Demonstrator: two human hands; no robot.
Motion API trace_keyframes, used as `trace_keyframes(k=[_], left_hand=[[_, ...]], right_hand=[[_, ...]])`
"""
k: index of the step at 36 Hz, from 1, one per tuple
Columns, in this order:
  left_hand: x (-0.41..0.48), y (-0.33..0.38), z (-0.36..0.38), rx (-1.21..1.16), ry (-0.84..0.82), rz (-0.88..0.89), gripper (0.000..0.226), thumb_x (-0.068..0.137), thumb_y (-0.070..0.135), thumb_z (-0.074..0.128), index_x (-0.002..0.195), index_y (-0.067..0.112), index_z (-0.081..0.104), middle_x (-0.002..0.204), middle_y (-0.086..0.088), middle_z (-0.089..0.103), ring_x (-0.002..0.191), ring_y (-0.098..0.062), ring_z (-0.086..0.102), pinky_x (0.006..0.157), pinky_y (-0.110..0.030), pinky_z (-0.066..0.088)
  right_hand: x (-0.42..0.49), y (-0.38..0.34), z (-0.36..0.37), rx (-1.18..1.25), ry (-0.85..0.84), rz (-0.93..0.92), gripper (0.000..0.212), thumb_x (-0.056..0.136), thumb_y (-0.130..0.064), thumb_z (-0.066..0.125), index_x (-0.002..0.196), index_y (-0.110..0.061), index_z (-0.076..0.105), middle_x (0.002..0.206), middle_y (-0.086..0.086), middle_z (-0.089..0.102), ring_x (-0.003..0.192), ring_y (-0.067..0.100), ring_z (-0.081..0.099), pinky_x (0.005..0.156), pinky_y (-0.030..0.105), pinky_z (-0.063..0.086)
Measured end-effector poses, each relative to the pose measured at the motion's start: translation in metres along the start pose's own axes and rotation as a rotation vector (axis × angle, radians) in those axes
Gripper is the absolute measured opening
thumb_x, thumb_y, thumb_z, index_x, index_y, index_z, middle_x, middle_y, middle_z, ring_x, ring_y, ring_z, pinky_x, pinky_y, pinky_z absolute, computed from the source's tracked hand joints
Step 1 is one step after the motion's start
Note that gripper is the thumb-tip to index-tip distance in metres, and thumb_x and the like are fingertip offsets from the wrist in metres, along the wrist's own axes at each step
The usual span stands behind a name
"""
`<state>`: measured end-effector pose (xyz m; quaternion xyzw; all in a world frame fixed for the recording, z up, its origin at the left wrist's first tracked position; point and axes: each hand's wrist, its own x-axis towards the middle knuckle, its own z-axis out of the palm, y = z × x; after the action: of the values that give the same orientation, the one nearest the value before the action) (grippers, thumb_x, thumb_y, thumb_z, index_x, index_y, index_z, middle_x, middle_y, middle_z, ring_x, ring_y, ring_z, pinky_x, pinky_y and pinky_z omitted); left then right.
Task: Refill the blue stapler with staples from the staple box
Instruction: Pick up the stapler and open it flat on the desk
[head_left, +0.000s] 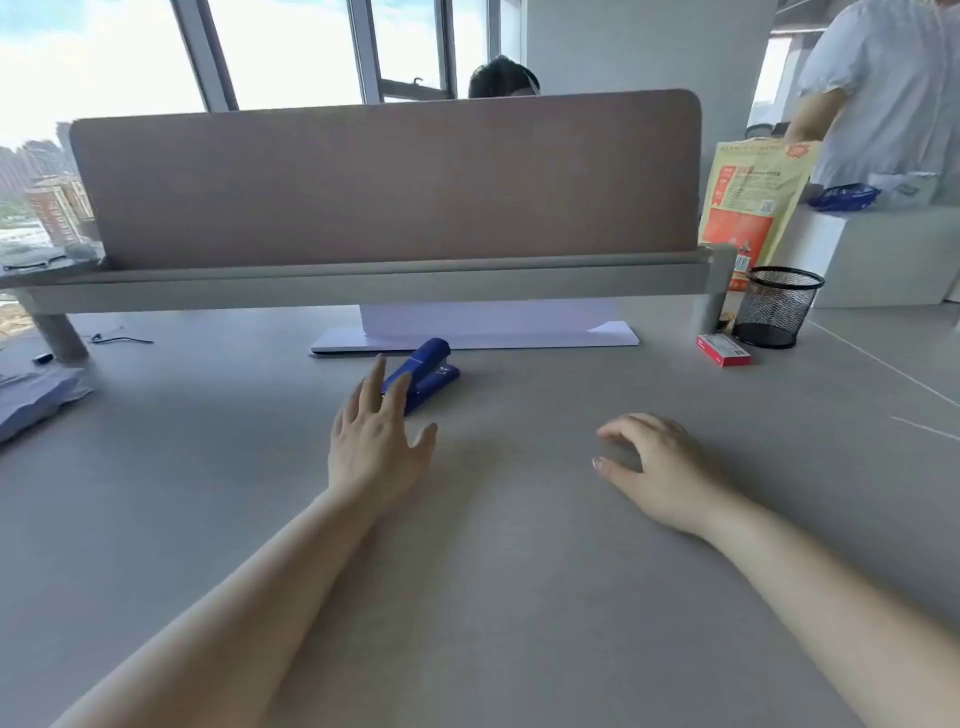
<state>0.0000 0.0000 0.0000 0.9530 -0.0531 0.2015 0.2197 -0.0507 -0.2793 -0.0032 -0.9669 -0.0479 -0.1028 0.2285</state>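
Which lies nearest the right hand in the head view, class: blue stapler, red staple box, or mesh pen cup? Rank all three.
From the right hand:
1. Blue stapler, up-left, by the left hand.
2. Red staple box, far right.
3. Mesh pen cup, just behind the box.

Single head-worn wide-angle view, so no second view to overlap; it looked forward and down across the desk from the person's own seat. Both forearms ran in from the bottom edge, close to the lens, with the divider panel straight ahead, mid-frame. Windows filled the top, with strong barrel distortion bending the frame edges.
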Motion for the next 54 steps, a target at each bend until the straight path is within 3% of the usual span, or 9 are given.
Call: trace_keyframes(k=[5,8,21,29,34,38,43,48,54], left_hand=[[0.035,-0.002,0.019,0.102,-0.087,-0.014,0.063,0.087,0.028,0.040,0.144,0.026,0.013,0.159,0.000,-0.004,0.145,-0.022,0.004,0.118,-0.041,0.005],[0.041,-0.004,0.027,0.136,-0.137,-0.035,0.063,0.091,0.034,0.034,0.146,0.022,0.005,0.159,0.002,0.003,0.145,-0.020,0.002,0.119,-0.041,0.002],[-0.035,0.026,0.010,0.001,-0.193,0.207,0.061,0.093,0.031,0.037,0.145,0.030,0.007,0.157,0.014,0.005,0.145,-0.011,-0.002,0.119,-0.036,0.006],[-0.077,0.051,-0.005,-0.047,-0.275,0.387,0.060,0.090,0.037,0.034,0.143,0.037,0.008,0.152,0.024,0.003,0.142,-0.001,-0.005,0.118,-0.031,-0.001],[-0.072,0.063,-0.007,-0.138,-0.210,0.299,0.045,0.093,0.036,0.039,0.136,0.032,0.029,0.151,0.016,0.028,0.144,-0.008,0.010,0.119,-0.038,0.003],[-0.066,0.078,0.005,-0.151,-0.115,0.255,0.045,0.092,0.040,0.037,0.136,0.031,0.031,0.146,0.011,0.040,0.142,-0.012,0.020,0.118,-0.039,0.005],[-0.064,0.072,0.010,-0.044,-0.095,0.317,0.045,0.095,0.041,0.031,0.139,0.037,0.027,0.147,0.018,0.036,0.142,-0.010,0.021,0.117,-0.041,0.001],[-0.063,0.073,0.010,-0.093,-0.092,0.320,0.043,0.097,0.033,0.032,0.140,0.037,0.029,0.147,0.018,0.035,0.142,-0.009,0.020,0.117,-0.039,0.002],[-0.063,0.071,0.010,-0.183,-0.095,0.340,0.041,0.094,0.041,0.034,0.134,0.037,0.038,0.141,0.016,0.046,0.139,-0.008,0.027,0.117,-0.040,0.007]], right_hand=[[0.007,-0.001,0.003,0.025,0.016,-0.001,0.029,0.086,-0.035,0.056,0.111,-0.021,0.058,0.125,-0.004,0.058,0.119,0.018,0.047,0.101,0.030,0.036],[0.008,0.003,0.001,0.050,0.029,-0.018,0.027,0.085,-0.034,0.057,0.110,-0.022,0.059,0.126,-0.006,0.057,0.120,0.016,0.047,0.100,0.026,0.034],[0.003,0.002,-0.003,0.139,0.011,0.026,0.024,0.083,-0.031,0.060,0.105,-0.020,0.063,0.122,-0.003,0.063,0.115,0.020,0.053,0.096,0.029,0.040],[-0.011,-0.007,-0.009,0.186,-0.120,0.069,0.042,0.081,-0.044,0.059,0.119,-0.027,0.056,0.143,-0.009,0.045,0.129,0.015,0.044,0.107,0.033,0.035],[-0.022,-0.009,-0.007,0.340,-0.135,0.105,0.046,0.075,-0.043,0.066,0.118,-0.032,0.054,0.131,-0.009,0.055,0.120,0.012,0.050,0.102,0.033,0.041],[-0.021,-0.006,-0.003,0.397,-0.112,0.086,0.047,0.074,-0.045,0.066,0.119,-0.036,0.053,0.130,-0.013,0.055,0.120,0.010,0.049,0.102,0.033,0.040],[-0.017,-0.006,0.001,0.397,-0.072,0.066,0.051,0.065,-0.062,0.060,0.111,-0.043,0.054,0.124,-0.015,0.059,0.116,0.010,0.053,0.100,0.038,0.044],[-0.014,-0.012,-0.001,0.581,0.009,0.052,0.035,0.079,-0.043,0.064,0.113,-0.035,0.059,0.123,-0.012,0.058,0.117,0.009,0.049,0.091,0.026,0.038],[-0.013,-0.018,0.001,0.638,-0.021,0.035,0.031,0.077,-0.031,0.071,0.107,-0.032,0.063,0.113,-0.013,0.064,0.110,0.008,0.055,0.089,0.023,0.040]])
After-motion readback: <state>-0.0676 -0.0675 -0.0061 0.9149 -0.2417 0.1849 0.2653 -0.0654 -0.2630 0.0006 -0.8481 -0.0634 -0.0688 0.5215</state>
